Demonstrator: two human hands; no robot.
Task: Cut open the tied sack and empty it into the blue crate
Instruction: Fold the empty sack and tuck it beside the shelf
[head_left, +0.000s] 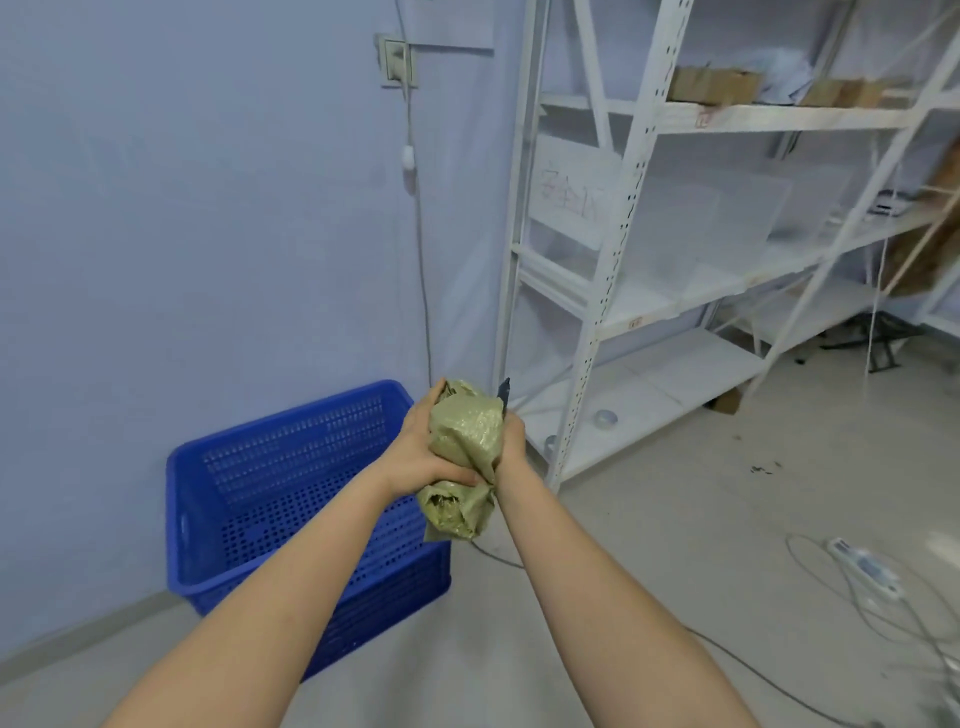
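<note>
Right hand (511, 436) half-hidden behind sack (465, 441)

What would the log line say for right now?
left hand: grips green sack | right hand: on sack, holds dark blade | blue crate: empty, below-left

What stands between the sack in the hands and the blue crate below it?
Nothing visible does. The sack, held by the left hand and right hand, hangs by the blue crate, whose open top shows no cover.
</note>
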